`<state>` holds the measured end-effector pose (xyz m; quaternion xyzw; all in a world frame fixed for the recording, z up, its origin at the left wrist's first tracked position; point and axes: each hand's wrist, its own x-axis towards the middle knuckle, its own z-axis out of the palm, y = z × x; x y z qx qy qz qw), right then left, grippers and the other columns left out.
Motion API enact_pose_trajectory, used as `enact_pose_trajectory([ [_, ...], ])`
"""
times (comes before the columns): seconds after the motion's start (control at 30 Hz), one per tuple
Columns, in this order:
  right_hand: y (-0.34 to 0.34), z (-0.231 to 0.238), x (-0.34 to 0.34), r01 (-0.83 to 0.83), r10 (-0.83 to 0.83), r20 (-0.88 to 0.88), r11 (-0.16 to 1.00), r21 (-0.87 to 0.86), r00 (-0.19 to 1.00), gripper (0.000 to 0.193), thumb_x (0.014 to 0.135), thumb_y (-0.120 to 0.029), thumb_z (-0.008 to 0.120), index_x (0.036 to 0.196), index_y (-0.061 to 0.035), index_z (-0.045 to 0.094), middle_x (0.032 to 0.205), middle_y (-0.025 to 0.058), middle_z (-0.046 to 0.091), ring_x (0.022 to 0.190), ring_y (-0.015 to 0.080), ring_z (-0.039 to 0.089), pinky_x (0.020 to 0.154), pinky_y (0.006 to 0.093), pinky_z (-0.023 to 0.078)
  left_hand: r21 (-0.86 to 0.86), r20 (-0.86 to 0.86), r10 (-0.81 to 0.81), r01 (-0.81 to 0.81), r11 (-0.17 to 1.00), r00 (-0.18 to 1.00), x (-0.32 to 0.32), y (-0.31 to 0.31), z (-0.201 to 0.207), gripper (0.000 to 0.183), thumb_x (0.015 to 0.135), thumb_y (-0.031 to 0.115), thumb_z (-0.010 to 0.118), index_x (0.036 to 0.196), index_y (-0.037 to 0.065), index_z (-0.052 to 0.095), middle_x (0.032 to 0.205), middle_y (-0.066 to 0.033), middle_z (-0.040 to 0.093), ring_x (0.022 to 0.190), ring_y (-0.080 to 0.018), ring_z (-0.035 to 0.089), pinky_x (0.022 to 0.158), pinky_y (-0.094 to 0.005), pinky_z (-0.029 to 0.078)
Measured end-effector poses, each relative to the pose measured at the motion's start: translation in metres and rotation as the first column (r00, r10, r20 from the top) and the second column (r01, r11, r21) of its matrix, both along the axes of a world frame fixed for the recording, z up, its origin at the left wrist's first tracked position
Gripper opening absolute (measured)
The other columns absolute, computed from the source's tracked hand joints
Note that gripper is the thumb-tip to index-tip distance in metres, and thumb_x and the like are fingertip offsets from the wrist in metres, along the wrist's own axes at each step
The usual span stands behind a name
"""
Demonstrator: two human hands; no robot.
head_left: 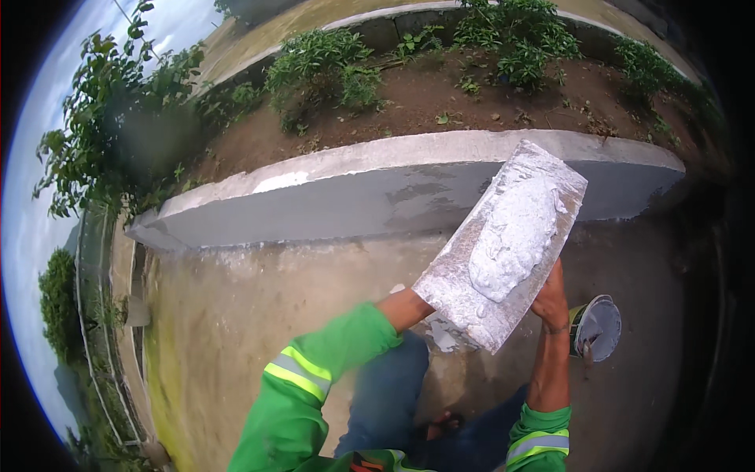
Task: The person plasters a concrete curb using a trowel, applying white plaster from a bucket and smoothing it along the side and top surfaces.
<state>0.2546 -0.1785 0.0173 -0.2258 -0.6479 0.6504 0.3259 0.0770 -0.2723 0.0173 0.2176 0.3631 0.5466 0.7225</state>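
A flat rectangular board (452,267) is raised and tilted in front of me, its surface smeared with white. On it lies a thick mound of pale grey-white plaster (515,236). My left hand (407,308) supports the board at its lower left; only the wrist shows, the fingers being hidden beneath. Along the right edge, my right hand (553,297) holds the board, with its fingertips out of sight behind it. Just right of that wrist, a bucket (578,326) stands on the floor with whitish material and a handled tool (587,352) inside.
Ahead runs a low curved wall (338,206) with a grey, partly damp face and a pale top. Behind it are soil (440,90) and green shrubs (318,71). Concrete floor (228,315) lies around my legs. A railing (94,338) borders the left side.
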Motion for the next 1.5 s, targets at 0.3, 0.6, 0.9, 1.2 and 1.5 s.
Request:
enact_pose_trajectory([
  [0.3, -0.007, -0.09, 0.024, 0.17, -0.17, 0.002, 0.984, -0.045, 0.985, 0.107, 0.064, -0.025, 0.085, 0.148, 0.0005, 0.024, 0.146, 0.0145, 0.038, 0.133, 0.0294, 0.041, 0.11, 0.0438, 0.033, 0.059, -0.22, -0.262, 0.281, 0.958, 0.94, -0.079, -0.005, 0.013, 0.033, 0.104, 0.028, 0.044, 0.118, 0.001, 0.057, 0.118, -0.0093, 0.06, 0.1, -0.0155, 0.059, 0.088, -0.0307, 0.05],
  [0.6, -0.021, -0.159, -0.005, 0.397, -0.396, 0.053, 0.891, -0.22, 0.917, 0.065, 0.085, -0.014, 0.069, 0.141, -0.0015, 0.038, 0.138, 0.0111, 0.049, 0.126, 0.0261, 0.048, 0.107, 0.0419, 0.039, 0.151, -0.981, 0.145, 0.035, 0.988, 0.129, -0.311, 0.063, 0.067, 0.037, 0.101, 0.033, 0.05, 0.096, 0.001, 0.066, 0.098, -0.0068, 0.065, 0.087, -0.018, 0.058, 0.085, -0.0345, 0.047],
  [0.9, -0.02, -0.253, -0.056, 0.266, -0.351, 0.013, 0.686, -0.677, 0.936, 0.051, 0.093, -0.01, 0.063, 0.139, -0.0033, 0.043, 0.133, 0.005, 0.053, 0.123, 0.018, 0.048, 0.105, 0.031, 0.038, 0.247, -0.778, 0.445, 0.435, 0.866, -0.443, -0.343, 0.163, 0.018, 0.034, 0.1, 0.032, 0.048, 0.116, 0.003, 0.057, 0.113, -0.0159, 0.057, 0.107, -0.0342, 0.05, 0.094, -0.0418, 0.041],
  [1.2, 0.054, -0.33, -0.071, 0.273, -0.194, 0.21, 0.841, -0.468, 0.958, 0.045, 0.095, -0.015, 0.059, 0.135, -0.0008, 0.048, 0.134, 0.0099, 0.052, 0.123, 0.0199, 0.048, 0.104, 0.0328, 0.039, 0.18, -0.832, 0.295, 0.274, 0.945, -0.469, -0.336, 0.193, -0.012, 0.049, 0.102, 0.04, 0.036, 0.131, 0.001, 0.043, 0.123, -0.0223, 0.05, 0.119, -0.0354, 0.046, 0.104, -0.0413, 0.035],
  [1.5, 0.126, -0.357, -0.069, 0.194, -0.17, 0.101, 0.719, -0.668, 0.98, 0.041, 0.09, -0.006, 0.06, 0.129, 0.0037, 0.049, 0.114, 0.0146, 0.062, 0.096, 0.0251, 0.066, 0.078, 0.0387, 0.059, 0.044, -0.803, 0.198, 0.276, 0.96, -0.562, -0.338, 0.205, -0.016, 0.045, 0.104, 0.034, 0.035, 0.135, 0.002, 0.043, 0.128, -0.0181, 0.047, 0.122, -0.0279, 0.046, 0.107, -0.0379, 0.033],
])
